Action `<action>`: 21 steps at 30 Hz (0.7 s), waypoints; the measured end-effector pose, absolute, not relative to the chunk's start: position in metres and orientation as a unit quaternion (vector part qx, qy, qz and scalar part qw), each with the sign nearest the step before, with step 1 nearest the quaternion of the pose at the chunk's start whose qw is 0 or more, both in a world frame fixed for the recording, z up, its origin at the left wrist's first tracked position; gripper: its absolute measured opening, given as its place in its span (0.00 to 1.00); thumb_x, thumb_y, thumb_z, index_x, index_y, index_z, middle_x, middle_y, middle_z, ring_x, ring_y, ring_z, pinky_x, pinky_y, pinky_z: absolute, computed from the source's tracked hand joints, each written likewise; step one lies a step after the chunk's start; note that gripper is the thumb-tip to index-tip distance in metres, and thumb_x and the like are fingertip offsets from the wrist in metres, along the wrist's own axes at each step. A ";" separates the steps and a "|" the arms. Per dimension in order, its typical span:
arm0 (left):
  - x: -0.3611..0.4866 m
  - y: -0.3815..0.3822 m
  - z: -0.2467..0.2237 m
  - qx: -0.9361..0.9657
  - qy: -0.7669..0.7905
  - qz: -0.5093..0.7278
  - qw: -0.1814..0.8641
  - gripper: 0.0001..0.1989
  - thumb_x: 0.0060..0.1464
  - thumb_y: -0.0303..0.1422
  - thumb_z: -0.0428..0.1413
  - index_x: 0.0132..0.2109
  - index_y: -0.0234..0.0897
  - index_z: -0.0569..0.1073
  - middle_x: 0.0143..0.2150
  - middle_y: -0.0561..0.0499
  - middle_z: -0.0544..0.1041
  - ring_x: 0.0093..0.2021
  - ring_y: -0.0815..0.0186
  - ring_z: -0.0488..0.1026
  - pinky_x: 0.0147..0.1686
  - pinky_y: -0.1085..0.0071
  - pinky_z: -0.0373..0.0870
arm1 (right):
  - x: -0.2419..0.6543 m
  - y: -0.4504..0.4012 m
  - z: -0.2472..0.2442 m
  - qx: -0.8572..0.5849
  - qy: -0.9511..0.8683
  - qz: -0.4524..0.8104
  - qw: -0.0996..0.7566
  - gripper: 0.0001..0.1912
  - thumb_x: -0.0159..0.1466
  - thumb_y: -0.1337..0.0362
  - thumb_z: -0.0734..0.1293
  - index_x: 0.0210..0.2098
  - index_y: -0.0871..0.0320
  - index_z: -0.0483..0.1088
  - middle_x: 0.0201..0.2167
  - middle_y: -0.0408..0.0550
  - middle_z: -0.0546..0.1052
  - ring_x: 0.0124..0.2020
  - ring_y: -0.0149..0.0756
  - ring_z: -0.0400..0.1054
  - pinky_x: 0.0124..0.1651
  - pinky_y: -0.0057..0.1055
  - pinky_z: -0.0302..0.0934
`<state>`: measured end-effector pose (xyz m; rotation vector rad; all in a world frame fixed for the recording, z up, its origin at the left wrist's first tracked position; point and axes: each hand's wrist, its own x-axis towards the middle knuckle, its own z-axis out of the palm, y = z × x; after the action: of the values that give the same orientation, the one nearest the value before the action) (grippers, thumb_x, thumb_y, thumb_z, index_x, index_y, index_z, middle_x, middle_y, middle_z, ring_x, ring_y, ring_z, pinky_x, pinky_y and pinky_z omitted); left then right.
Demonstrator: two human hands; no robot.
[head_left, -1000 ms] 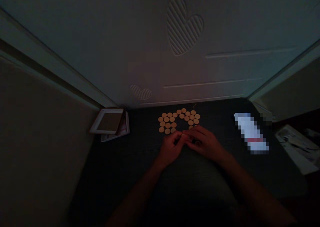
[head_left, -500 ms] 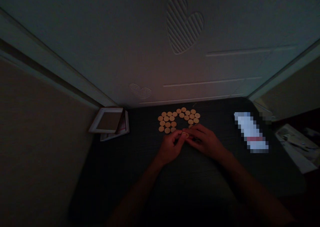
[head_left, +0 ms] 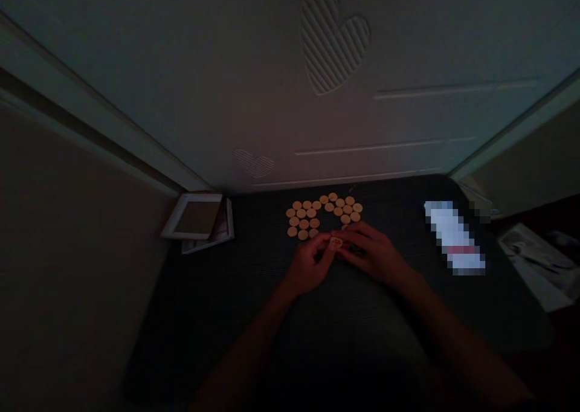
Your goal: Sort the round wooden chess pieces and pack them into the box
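Note:
Between the fingertips of both hands is a round wooden disc (head_left: 336, 241) with a red marking on the face turned toward me. My left hand (head_left: 312, 263) pinches it from the left. My right hand (head_left: 371, 252) has its fingertips on the disc's right side. Just beyond the hands, several pale wooden discs (head_left: 304, 224) lie flat on the dark table (head_left: 244, 291), set close together in an arch-like cluster. My right hand's fingers hide part of the cluster's right end.
Two stacked picture frames (head_left: 183, 225) lie at the table's left back corner. A bright, pixelated phone-like object (head_left: 455, 237) lies on the right. A pale door panel with raised hearts (head_left: 335, 37) rises behind the table. Papers (head_left: 534, 267) sit beyond the right edge.
The disc in the hands has turned, so its red-marked face now shows instead of a plain side. Both hands stay in nearly the same place.

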<state>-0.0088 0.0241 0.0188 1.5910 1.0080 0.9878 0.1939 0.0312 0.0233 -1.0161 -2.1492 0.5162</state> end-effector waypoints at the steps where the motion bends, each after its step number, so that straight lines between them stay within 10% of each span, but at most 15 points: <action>1: -0.009 0.024 0.018 0.651 0.411 0.410 0.489 0.11 0.66 0.37 0.54 0.50 0.38 0.76 0.45 0.46 0.83 0.42 0.63 0.82 0.43 0.67 0.80 | 0.194 0.031 0.024 -0.391 -0.828 0.200 0.349 0.20 0.68 0.60 0.68 0.59 0.49 0.72 0.48 0.51 0.76 0.45 0.40 0.75 0.47 0.38 0.74; 21: -0.006 0.024 0.009 0.643 0.447 0.414 0.464 0.09 0.63 0.37 0.57 0.46 0.39 0.69 0.35 0.50 0.82 0.29 0.68 0.76 0.31 0.71 0.72 | 0.205 0.036 0.043 -0.423 -0.801 0.150 0.396 0.13 0.70 0.64 0.65 0.52 0.52 0.75 0.44 0.50 0.79 0.44 0.39 0.75 0.48 0.38 0.73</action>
<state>-0.0060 0.0237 0.0091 1.5795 1.0984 1.0169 0.2051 0.0362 0.0426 -1.0713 -2.0305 0.3802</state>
